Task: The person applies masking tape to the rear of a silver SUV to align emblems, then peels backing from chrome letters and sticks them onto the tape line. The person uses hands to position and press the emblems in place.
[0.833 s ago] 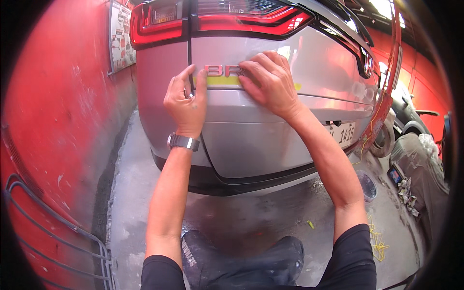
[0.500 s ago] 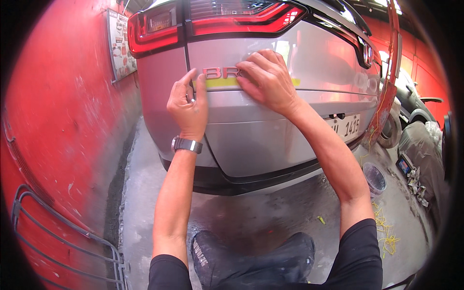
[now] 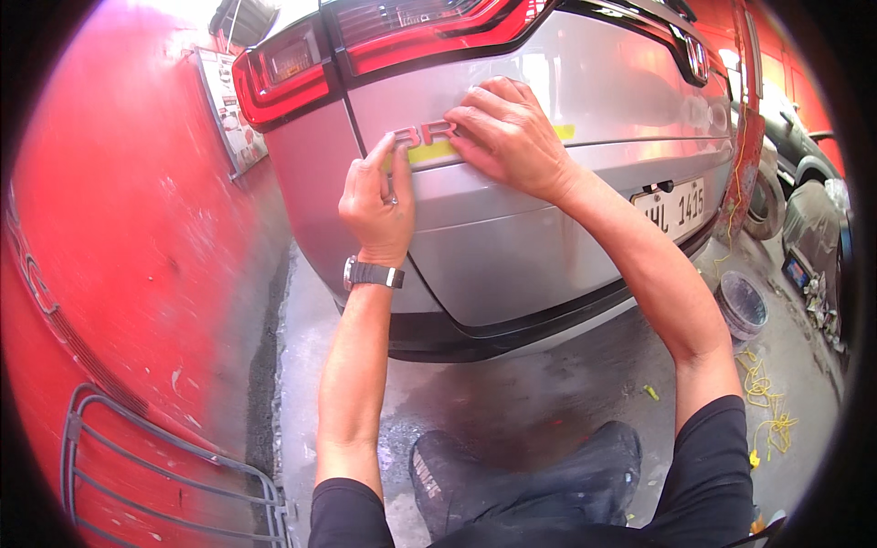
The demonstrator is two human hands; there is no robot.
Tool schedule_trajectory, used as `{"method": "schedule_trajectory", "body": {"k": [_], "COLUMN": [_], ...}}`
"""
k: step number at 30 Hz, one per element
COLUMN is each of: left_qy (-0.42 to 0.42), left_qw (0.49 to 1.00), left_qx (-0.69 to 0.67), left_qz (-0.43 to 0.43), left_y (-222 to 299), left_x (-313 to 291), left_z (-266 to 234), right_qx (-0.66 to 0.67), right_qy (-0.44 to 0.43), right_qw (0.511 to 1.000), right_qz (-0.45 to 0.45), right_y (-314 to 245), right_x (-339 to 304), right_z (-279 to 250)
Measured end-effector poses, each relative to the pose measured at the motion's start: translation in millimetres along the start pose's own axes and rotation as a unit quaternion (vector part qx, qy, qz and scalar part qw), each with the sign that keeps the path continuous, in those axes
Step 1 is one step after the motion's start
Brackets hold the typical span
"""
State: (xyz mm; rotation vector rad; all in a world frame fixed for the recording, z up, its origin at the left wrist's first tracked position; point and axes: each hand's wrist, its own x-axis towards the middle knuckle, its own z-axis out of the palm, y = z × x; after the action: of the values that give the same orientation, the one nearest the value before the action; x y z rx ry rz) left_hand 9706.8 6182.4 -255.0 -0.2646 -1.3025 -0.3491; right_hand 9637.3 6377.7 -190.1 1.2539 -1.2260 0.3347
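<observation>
A row of raised chrome letters, the emblem (image 3: 429,135), lies against the silver tailgate (image 3: 512,237) just above a strip of yellow-green tape (image 3: 429,152). My left hand (image 3: 376,205), wearing a wristwatch (image 3: 373,274), has its thumb and index fingertip at the emblem's left end. The other fingers are curled, with a small shiny spot among them. My right hand (image 3: 512,137) covers the emblem's right part, its thumb below and its bent fingers above. How many letters it hides I cannot tell.
The tail light (image 3: 429,36) sits above my hands, the licence plate (image 3: 671,205) to the right. A red wall (image 3: 137,228) and metal rack (image 3: 174,466) stand left. A bucket (image 3: 742,306) and yellow string (image 3: 772,416) are on the floor at right.
The view has shifted and tilted slightly. My left thumb and index finger have come closer together at the emblem's left end. My right hand stays at its right part.
</observation>
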Motion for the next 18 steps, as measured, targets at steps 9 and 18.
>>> {"method": "schedule_trajectory", "body": {"k": [9, 18], "left_qy": [-0.045, -0.200], "left_qw": [0.991, 0.973], "left_qx": [-0.068, -0.082], "left_qz": [-0.104, 0.086], "left_y": [-8.2, -21.1], "left_x": [19.0, 52.3], "left_z": [-10.7, -17.9], "right_qx": [-0.015, -0.014], "right_qy": [-0.004, -0.017], "right_qw": [1.000, 1.000], "right_qz": [-0.008, -0.008], "right_y": [3.1, 2.4], "right_x": [-1.2, -1.8], "right_z": [-2.2, -2.2]}}
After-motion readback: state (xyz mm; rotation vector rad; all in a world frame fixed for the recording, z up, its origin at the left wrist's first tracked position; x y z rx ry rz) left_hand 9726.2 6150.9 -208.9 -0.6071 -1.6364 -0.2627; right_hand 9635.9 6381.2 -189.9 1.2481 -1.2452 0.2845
